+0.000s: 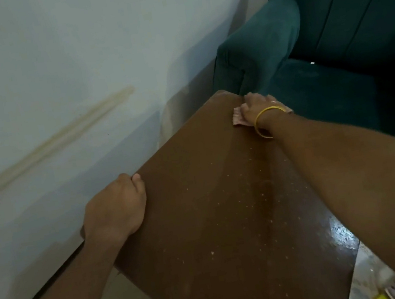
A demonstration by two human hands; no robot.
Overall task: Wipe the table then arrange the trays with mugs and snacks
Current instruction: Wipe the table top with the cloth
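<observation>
A brown wooden table (199, 200) fills the middle of the head view, speckled with pale crumbs and with a wet streak down its centre. At its far right corner my right hand (257, 107), with a yellow bangle on the wrist, presses a pinkish cloth (238, 118) flat against the tabletop. My left hand (120, 208) grips the table's left edge, fingers curled over the rim and thumb on top. No trays, mugs or snacks are clearly visible.
A teal armchair (329, 38) stands just beyond the table's far right corner. A pale wall (51, 82) with a brownish stain runs along the left. Some blurred pale and yellow items (378, 286) lie at the bottom right, by the table's near corner.
</observation>
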